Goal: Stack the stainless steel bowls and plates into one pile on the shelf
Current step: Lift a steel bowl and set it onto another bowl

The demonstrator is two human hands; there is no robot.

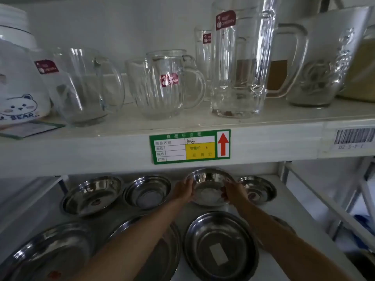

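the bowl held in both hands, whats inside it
The held bowl looks empty: only a pale patch, perhaps a label or glare, shows on its bottom. The left hand and right hand cover its side rims.

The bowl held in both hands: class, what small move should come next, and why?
Probably lift the bowl clear and carry it toward one neighbour, perhaps the middle bowl. The left hand and right hand grip its rim, and every steel piece lies separate on the shelf.
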